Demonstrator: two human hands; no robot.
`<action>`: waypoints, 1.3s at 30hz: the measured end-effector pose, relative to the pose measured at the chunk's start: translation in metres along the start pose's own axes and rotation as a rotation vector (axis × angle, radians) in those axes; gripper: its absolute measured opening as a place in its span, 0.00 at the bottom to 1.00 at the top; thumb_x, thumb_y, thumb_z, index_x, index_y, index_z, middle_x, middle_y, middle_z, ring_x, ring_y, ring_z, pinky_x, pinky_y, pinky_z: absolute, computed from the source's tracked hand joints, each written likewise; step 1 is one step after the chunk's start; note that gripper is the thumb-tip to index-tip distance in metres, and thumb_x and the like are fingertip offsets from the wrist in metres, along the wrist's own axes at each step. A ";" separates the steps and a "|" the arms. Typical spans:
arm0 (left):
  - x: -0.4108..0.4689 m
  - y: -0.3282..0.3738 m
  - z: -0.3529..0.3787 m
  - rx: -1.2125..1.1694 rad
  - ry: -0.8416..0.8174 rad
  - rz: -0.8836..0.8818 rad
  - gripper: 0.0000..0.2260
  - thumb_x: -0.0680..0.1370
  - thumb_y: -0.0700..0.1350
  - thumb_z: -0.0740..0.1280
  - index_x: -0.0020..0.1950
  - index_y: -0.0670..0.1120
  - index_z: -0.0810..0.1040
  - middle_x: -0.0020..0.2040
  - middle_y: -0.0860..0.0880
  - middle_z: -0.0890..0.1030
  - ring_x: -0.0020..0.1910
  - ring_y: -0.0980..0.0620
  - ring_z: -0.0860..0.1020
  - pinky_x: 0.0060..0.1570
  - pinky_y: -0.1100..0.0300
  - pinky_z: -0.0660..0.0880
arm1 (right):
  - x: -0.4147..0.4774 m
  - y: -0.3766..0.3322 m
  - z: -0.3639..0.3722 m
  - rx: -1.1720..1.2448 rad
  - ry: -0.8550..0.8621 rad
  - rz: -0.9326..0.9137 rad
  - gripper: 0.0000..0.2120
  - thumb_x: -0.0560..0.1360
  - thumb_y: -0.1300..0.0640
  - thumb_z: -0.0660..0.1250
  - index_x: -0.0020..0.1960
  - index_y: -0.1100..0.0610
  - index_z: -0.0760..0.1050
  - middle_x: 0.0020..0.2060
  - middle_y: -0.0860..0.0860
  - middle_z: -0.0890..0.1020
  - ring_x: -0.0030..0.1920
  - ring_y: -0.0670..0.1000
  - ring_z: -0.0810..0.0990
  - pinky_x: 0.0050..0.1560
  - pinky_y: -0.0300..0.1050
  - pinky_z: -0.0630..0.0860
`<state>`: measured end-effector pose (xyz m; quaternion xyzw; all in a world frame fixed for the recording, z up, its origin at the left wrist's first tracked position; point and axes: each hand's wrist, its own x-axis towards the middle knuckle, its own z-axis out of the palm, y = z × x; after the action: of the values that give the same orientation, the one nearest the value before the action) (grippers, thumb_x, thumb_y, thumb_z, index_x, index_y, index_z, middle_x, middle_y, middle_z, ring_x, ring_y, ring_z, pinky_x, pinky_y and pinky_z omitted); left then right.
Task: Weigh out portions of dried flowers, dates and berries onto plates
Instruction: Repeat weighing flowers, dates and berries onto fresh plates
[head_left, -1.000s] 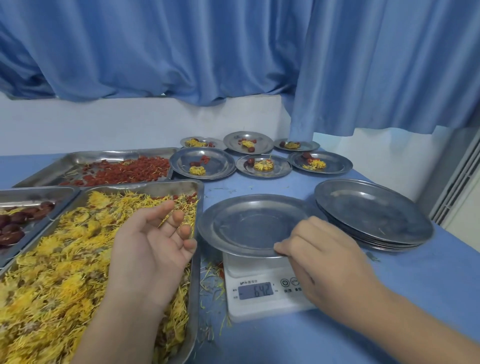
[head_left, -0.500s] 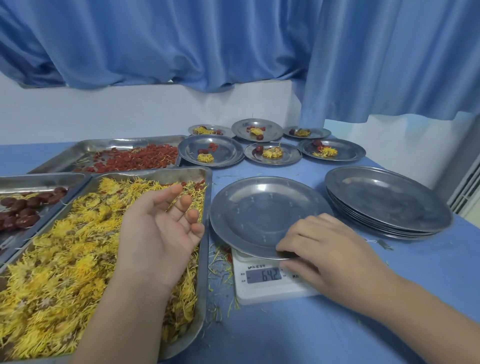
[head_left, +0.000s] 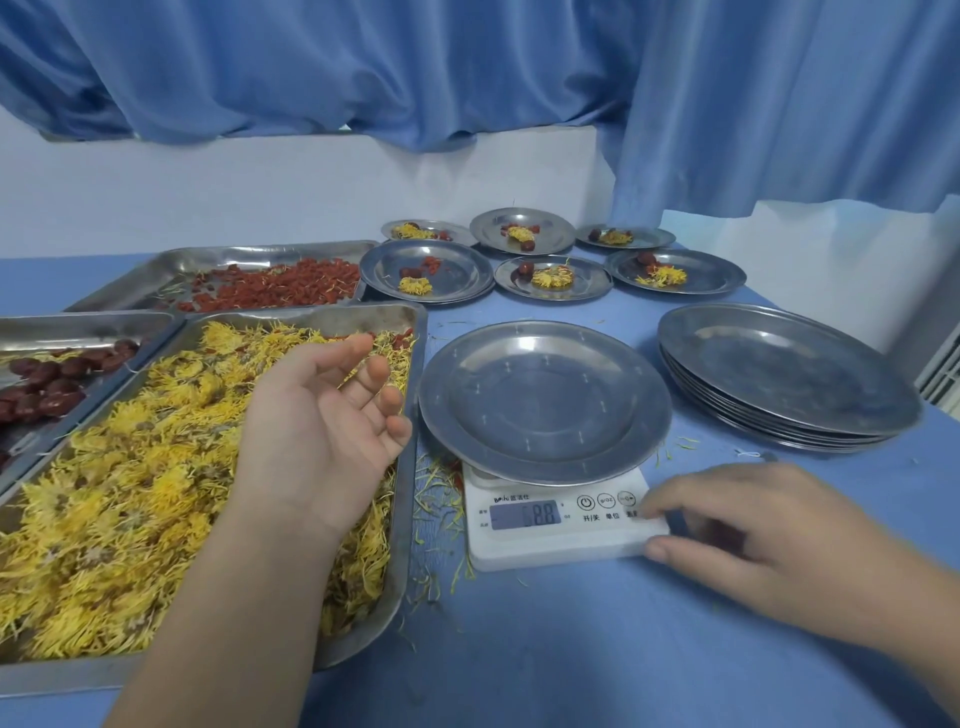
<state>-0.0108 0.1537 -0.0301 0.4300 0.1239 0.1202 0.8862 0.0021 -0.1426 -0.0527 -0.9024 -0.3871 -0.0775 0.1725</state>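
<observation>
While right hand touches scale, display shows 588; labels 开/关, 单位.

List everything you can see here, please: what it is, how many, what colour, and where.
scale: one, white, front centre
empty plate: one, steel, on scale
plate stack: one, steel, right
filled plates: six, steel, back
flower tray: one, yellow flowers, front left
berry tray: one, red berries, back left
date tray: one, dark red dates, far left
curtain: blue, behind
table: blue
left hand: open, above flower tray
right hand: touching scale's right end
</observation>
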 end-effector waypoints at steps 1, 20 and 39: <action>0.000 0.000 0.000 0.005 -0.002 -0.004 0.04 0.74 0.45 0.63 0.47 0.48 0.76 0.37 0.50 0.75 0.33 0.53 0.73 0.37 0.60 0.67 | -0.001 0.003 -0.001 -0.004 -0.033 0.049 0.17 0.72 0.32 0.60 0.51 0.41 0.78 0.27 0.41 0.73 0.30 0.40 0.73 0.32 0.43 0.75; 0.001 0.000 -0.001 0.025 -0.024 -0.022 0.05 0.71 0.44 0.65 0.45 0.48 0.77 0.36 0.51 0.75 0.32 0.52 0.73 0.35 0.60 0.67 | 0.008 -0.012 0.012 0.191 -0.054 0.271 0.13 0.69 0.35 0.64 0.45 0.42 0.71 0.29 0.44 0.75 0.29 0.46 0.71 0.32 0.42 0.68; -0.004 0.011 -0.004 -0.001 0.012 0.133 0.06 0.75 0.45 0.63 0.50 0.47 0.77 0.37 0.50 0.77 0.32 0.52 0.74 0.33 0.60 0.70 | 0.016 -0.009 0.031 0.230 0.142 0.237 0.06 0.72 0.50 0.65 0.38 0.50 0.72 0.24 0.46 0.73 0.27 0.46 0.68 0.29 0.40 0.65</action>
<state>-0.0172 0.1621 -0.0231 0.4360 0.1002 0.1814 0.8757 0.0065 -0.1150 -0.0748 -0.9084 -0.2711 -0.0752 0.3091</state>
